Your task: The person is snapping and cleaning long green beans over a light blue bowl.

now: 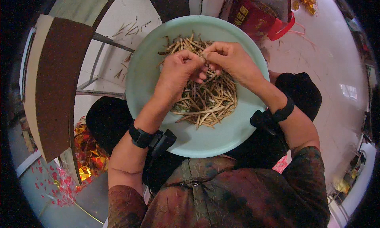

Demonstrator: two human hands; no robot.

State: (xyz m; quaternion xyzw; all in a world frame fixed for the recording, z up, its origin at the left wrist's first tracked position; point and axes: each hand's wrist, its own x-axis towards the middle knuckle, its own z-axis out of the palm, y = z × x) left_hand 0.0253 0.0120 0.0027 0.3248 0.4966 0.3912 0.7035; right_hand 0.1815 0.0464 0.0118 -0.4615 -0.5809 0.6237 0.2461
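My left hand (179, 69) and my right hand (228, 57) meet fingertip to fingertip above a large pale green plastic basin (151, 136). Thumbs and forefingers are pinched together on a small slender piece, seemingly a dry pod, mostly covered by the fingers. Below them, a heap of slender, tan to dark brown dry pods (209, 112) fills the middle of the basin. Small green bits (185, 96) show through gaps in the heap, too small to name for certain. The basin rests across my lap, between my knees.
Beyond the basin, to the right, stands a red bag (252, 20) with handles. A brown-topped piece of furniture (62, 88) with metal legs is at left. Loose pods (132, 27) lie on the floor. Shiny gold-red wrapping (89, 145) sits by my left knee. Both wrists wear strapped black devices (148, 138).
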